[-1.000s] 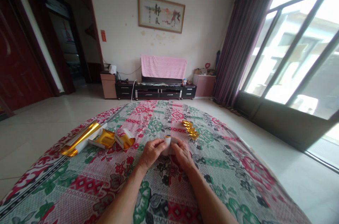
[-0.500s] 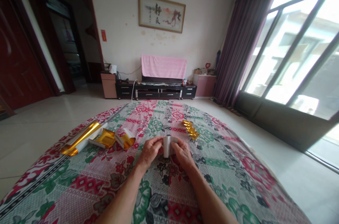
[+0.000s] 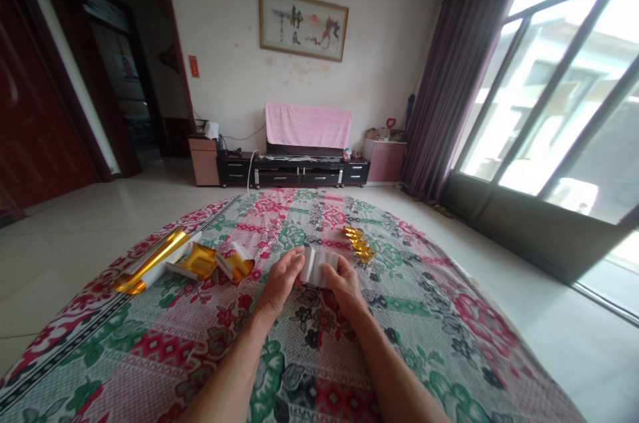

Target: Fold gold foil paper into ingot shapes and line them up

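Between my hands is a small sheet of paper [image 3: 314,266], its white side facing up and creased. My left hand [image 3: 283,280] pinches its left edge with thumb and fingers. My right hand [image 3: 344,283] grips the right side, the thumb lying on top of the white face. Just beyond my right hand, a row of several folded gold foil pieces [image 3: 360,246] rests on the patterned cloth [image 3: 210,356]. Off to the left lie loose gold foil sheets with white backs [image 3: 200,261], next to a gold roll [image 3: 154,260].
The floral cloth covers a rounded surface in front of me. Past its far edge stands a low black TV cabinet [image 3: 299,176] with a pink cloth [image 3: 308,124] above it. Purple curtains [image 3: 444,76] and large windows [image 3: 559,90] are at the right.
The paper was folded up narrow and upright between my hands; now it is opened wider, its white face showing. My right thumb has shifted onto that face.
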`<state>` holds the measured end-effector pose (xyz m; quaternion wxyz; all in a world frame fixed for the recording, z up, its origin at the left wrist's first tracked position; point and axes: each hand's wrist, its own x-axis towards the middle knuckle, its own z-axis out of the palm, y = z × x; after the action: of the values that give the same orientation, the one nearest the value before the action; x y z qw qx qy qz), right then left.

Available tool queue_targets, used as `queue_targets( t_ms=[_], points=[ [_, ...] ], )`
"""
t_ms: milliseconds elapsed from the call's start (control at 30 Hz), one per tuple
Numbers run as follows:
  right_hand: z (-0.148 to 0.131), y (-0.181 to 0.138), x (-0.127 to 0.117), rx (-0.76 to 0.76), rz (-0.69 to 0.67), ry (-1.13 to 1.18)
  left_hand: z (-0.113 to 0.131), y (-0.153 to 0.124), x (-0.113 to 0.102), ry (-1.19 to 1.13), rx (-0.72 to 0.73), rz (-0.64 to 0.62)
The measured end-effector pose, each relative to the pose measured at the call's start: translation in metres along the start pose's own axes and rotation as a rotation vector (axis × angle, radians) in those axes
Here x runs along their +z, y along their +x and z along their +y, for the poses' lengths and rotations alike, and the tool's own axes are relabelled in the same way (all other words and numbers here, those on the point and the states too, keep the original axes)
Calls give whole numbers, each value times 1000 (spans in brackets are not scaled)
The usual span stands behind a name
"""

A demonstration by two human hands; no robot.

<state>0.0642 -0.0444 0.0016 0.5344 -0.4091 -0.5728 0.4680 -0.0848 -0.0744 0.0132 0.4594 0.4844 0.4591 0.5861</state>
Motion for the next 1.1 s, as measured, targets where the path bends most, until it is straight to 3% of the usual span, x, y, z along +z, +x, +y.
queue_targets(
  t_ms=[233, 400, 567, 767, 900, 1100],
  points=[
    [-1, 1, 2, 48, 80, 91, 3, -4, 5, 3, 45, -99],
    [-2, 1, 2, 66, 136, 184, -1, -4, 8, 117, 143, -15],
    [3, 3, 1, 53, 120, 260, -6, 0, 8, 164, 89, 141],
    [5, 4, 1, 36, 119, 286, 0, -4, 8, 255, 106, 99],
    [6, 4, 1, -16, 138, 292, 4, -8, 9, 387, 185, 183],
    [6, 5, 2, -25, 107, 296, -2, -7, 12, 309, 207, 17]
  ],
)
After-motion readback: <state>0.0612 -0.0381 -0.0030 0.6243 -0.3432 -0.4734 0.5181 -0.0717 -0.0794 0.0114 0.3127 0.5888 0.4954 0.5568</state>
